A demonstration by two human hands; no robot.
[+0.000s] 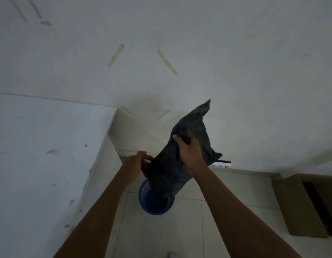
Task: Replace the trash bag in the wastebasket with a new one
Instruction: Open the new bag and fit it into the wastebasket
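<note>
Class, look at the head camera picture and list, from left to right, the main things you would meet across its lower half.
White table → left hand → black trash bag, held above the blue wastebasket → right hand → white power strip → cardboard box.

Both bare forearms are reaching forward and down from the lower edge of the view, converging toward the middle. The left hand (pixel 136 163) is sitting lower and nearer — its fingers are curling shut in a pinch on the edge of the black trash bag (pixel 181 161). The right hand (pixel 189 153) is lifted higher and farther out, palm turned down, its fingers and thumb closing over a fold of that bag.
</note>
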